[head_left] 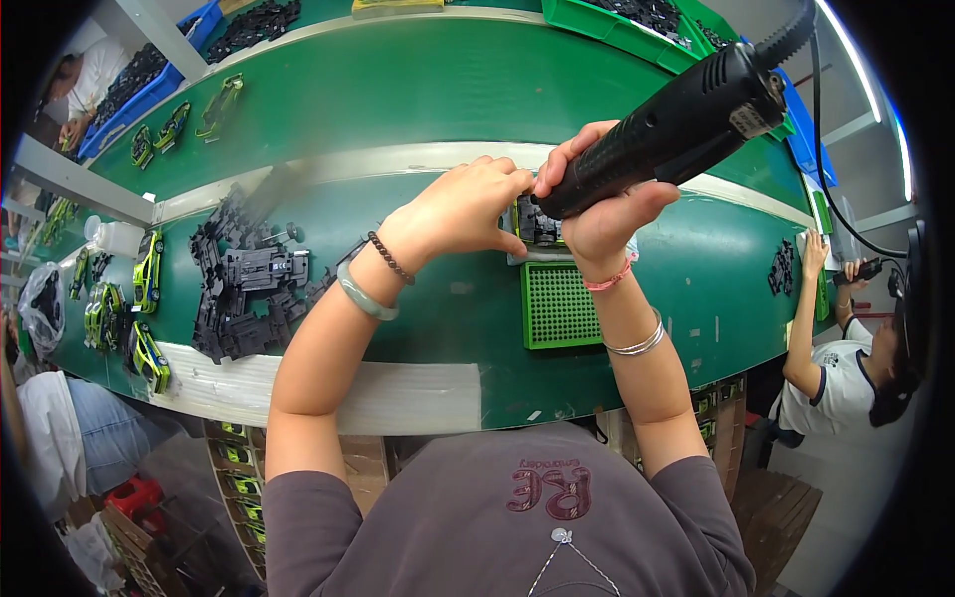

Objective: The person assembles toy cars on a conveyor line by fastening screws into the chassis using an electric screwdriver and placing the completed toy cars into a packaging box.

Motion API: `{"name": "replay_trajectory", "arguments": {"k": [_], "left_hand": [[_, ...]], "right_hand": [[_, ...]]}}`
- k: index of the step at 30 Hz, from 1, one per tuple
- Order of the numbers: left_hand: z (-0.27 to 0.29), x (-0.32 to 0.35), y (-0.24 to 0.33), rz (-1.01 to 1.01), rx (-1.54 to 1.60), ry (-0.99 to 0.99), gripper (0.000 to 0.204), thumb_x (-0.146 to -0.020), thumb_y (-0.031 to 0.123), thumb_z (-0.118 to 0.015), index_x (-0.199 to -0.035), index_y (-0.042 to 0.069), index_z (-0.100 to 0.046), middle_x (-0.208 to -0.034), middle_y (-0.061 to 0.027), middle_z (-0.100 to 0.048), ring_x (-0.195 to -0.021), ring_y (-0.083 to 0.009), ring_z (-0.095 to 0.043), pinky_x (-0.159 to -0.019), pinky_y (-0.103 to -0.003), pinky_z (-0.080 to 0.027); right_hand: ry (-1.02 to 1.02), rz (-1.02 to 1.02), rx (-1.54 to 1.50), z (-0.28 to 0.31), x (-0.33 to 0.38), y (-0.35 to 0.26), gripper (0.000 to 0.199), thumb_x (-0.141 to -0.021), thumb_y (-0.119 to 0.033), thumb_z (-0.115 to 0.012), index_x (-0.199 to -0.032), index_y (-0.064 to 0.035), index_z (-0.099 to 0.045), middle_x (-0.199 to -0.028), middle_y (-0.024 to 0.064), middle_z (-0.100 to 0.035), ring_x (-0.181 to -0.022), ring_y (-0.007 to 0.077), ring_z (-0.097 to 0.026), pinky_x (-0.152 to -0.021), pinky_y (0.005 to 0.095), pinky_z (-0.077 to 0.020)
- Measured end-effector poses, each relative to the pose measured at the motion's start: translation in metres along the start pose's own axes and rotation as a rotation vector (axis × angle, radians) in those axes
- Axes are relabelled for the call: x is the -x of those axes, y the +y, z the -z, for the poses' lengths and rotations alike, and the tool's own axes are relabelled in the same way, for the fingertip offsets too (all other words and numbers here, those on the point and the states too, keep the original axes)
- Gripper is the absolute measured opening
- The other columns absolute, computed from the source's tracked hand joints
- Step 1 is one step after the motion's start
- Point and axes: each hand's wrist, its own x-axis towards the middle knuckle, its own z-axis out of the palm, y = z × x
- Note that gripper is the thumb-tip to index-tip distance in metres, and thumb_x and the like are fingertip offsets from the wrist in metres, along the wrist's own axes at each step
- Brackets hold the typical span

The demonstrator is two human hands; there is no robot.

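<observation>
My right hand (607,214) is wrapped round a black electric screwdriver (667,124), its cable end up to the right and its nose pointing down to the left. Under the nose lies a toy car (540,227) with its black chassis facing up and green body showing at the side. My left hand (463,204) closes on the car's left side, thumb near and fingers far. The screwdriver and my hands hide part of the car and the driver's tip. Just nearer to me is a green perforated tray (565,306).
Black chassis parts (249,284) are piled at the left. Finished-looking green toy cars (147,269) stand beyond them, beside a white bottle (114,237). A pale ledge (398,159) crosses behind my hands. Green bins (637,35) hold black parts. A co-worker (846,368) is at the right.
</observation>
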Motion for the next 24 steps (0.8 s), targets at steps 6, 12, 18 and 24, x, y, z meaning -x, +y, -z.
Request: {"name": "replay_trajectory", "arguments": {"k": [6,12,18,24], "left_hand": [[-0.003,-0.002,-0.005,-0.037,0.039,0.036,0.058,-0.059,0.031,-0.081,-0.103,0.004,-0.054,-0.095,-0.0127,-0.056,-0.097,-0.0314,-0.053,-0.084,-0.039,-0.045],[-0.007,-0.004,-0.013,-0.07,0.061,0.105,0.057,-0.055,0.035,-0.082,-0.095,0.003,-0.056,-0.093,-0.014,-0.057,-0.093,-0.0329,-0.054,-0.082,-0.04,-0.046],[-0.007,-0.004,-0.013,-0.068,0.123,0.07,0.057,-0.055,0.035,-0.081,-0.096,0.005,-0.057,-0.092,-0.0157,-0.059,-0.093,-0.0349,-0.055,-0.082,-0.041,-0.046],[-0.008,-0.002,-0.01,-0.047,0.133,0.064,0.054,-0.055,0.033,-0.082,-0.088,0.005,-0.051,-0.09,-0.0126,-0.057,-0.092,-0.0338,-0.053,-0.081,-0.04,-0.045]], "right_hand": [[-0.074,-0.054,0.013,0.004,0.001,0.014,0.089,-0.062,-0.088,-0.036,-0.086,-0.0027,-0.044,-0.068,0.0046,-0.047,-0.052,0.0168,-0.052,-0.048,0.0274,-0.0443],[-0.11,-0.14,0.075,-0.001,-0.003,0.017,0.088,-0.061,-0.088,-0.038,-0.085,-0.0036,-0.045,-0.063,0.0054,-0.047,-0.051,0.016,-0.051,-0.048,0.0265,-0.0424],[-0.03,-0.154,0.004,-0.001,0.002,0.025,0.088,-0.06,-0.088,-0.041,-0.088,-0.0045,-0.043,-0.062,0.0044,-0.046,-0.049,0.0149,-0.049,-0.046,0.0263,-0.0417],[-0.012,-0.115,-0.151,-0.002,0.004,0.027,0.083,-0.062,-0.078,-0.056,-0.091,-0.0002,-0.047,-0.063,0.0048,-0.048,-0.05,0.015,-0.052,-0.045,0.0252,-0.0429]]}}
